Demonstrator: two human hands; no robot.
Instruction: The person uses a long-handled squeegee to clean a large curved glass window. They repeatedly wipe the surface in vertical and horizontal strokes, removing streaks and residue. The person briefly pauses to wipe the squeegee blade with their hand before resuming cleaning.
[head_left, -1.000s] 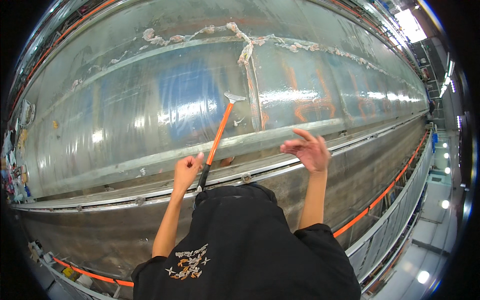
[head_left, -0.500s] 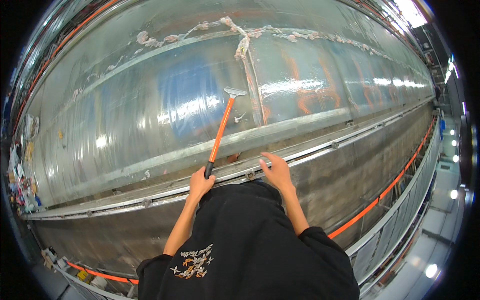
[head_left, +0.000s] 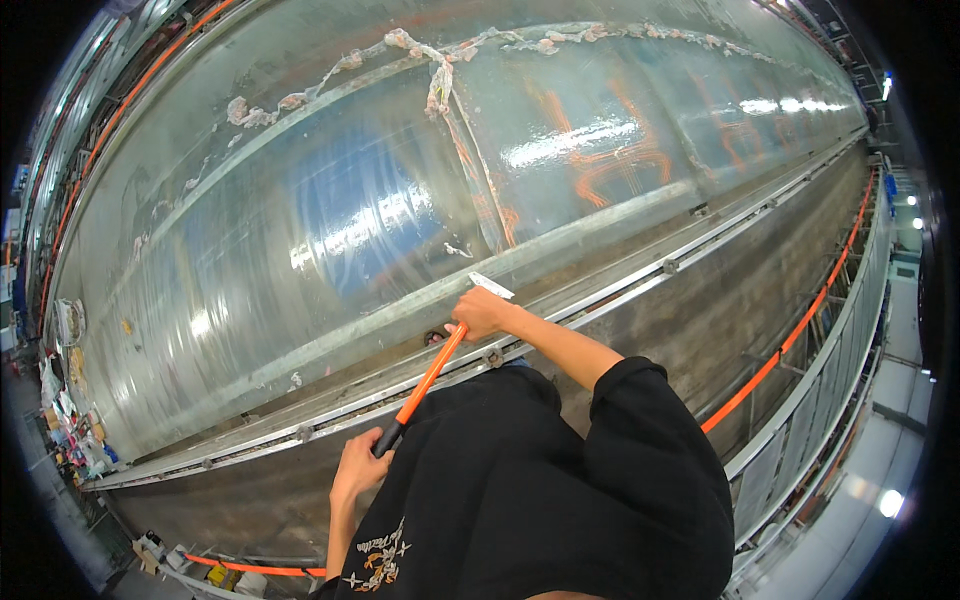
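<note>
My left hand (head_left: 357,467) is closed round the black grip of a long-handled scraper (head_left: 432,373) with an orange shaft. Higher up, my right hand (head_left: 480,314) wraps the shaft just below the pale, wide scraper head, whose edge shows past my fingers. The tool slants across the front of my body, close to the metal rail. Beyond it spreads a large, wet-looking, glossy translucent sheet (head_left: 250,250) with a blue patch showing through. Crumpled whitish strips (head_left: 345,62) lie along its seams, and a small white scrap (head_left: 457,250) rests near the scraper head.
A metal rail (head_left: 590,312) with bolts runs between me and the sheet. An orange tube (head_left: 800,330) follows a grey railing (head_left: 830,400) at the right. Cluttered items (head_left: 80,425) are piled at the far left. Orange markings (head_left: 615,165) show under the sheet.
The scraper has been drawn back off the sheet toward me. My right hand, free and open before, has taken hold of the shaft near its head. My left hand moved lower and to the left.
</note>
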